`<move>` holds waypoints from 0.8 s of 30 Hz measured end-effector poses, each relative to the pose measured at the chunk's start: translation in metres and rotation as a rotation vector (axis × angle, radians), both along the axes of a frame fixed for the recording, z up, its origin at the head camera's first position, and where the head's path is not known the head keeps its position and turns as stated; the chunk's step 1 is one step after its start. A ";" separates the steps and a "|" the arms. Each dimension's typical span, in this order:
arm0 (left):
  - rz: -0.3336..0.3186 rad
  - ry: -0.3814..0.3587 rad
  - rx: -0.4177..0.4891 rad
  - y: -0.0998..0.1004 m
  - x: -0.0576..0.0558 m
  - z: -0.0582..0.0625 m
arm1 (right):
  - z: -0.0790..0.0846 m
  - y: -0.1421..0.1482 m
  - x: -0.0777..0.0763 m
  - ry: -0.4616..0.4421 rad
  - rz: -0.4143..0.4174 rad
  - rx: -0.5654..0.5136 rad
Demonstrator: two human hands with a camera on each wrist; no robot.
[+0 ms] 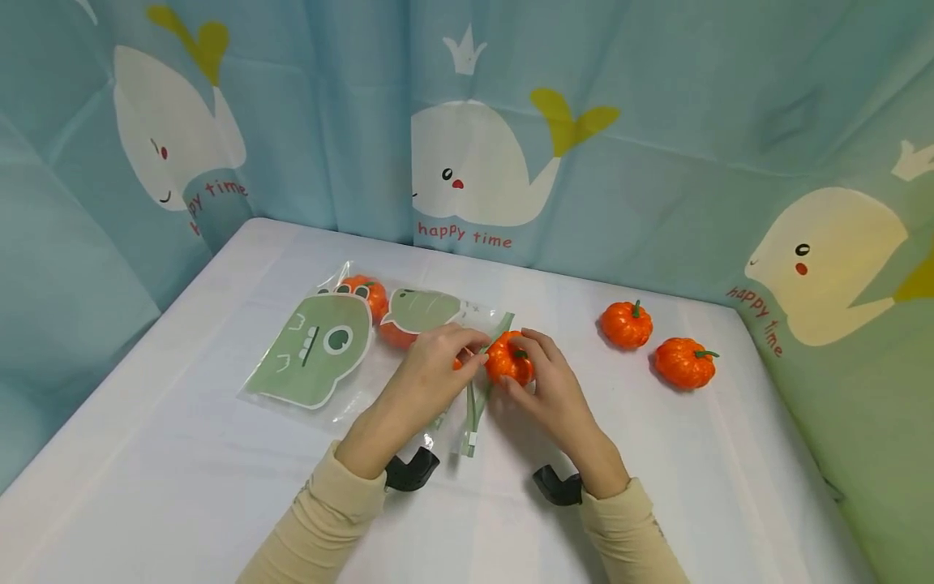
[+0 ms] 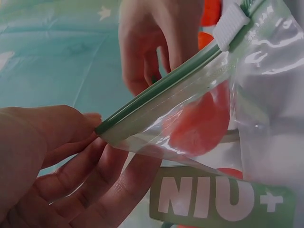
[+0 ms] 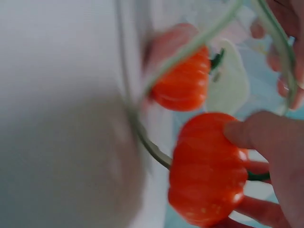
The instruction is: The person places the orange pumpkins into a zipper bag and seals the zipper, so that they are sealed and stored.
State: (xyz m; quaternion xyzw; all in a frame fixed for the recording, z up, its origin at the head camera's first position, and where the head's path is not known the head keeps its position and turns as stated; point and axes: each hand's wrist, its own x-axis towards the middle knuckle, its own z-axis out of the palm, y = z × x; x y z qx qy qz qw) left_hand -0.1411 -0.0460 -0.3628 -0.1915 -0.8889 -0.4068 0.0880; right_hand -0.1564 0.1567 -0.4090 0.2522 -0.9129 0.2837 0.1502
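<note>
My left hand (image 1: 430, 361) pinches the green zip edge (image 2: 156, 95) of a clear plastic zip bag between thumb and fingers. The bag (image 1: 310, 349) lies on the table, printed with green cartoon shapes, its mouth spread apart to the right. In my right hand (image 1: 558, 397) is a small orange toy pumpkin (image 3: 206, 171) with a green stem, held between thumb and fingers right at the bag's mouth. Inside the bag are several orange pumpkins, one (image 1: 368, 296) near the far edge and another (image 3: 183, 80) close behind the opening.
Two more orange pumpkins, one (image 1: 625, 326) and a nearer one (image 1: 684, 363), sit at the right of the white table (image 1: 182, 478). A white slider (image 2: 231, 26) sits on the zip. A blue whale-print curtain (image 1: 350, 122) stands behind the table.
</note>
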 end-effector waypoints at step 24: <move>0.009 0.003 -0.012 0.001 0.000 -0.002 | -0.018 -0.016 0.001 0.002 0.090 0.011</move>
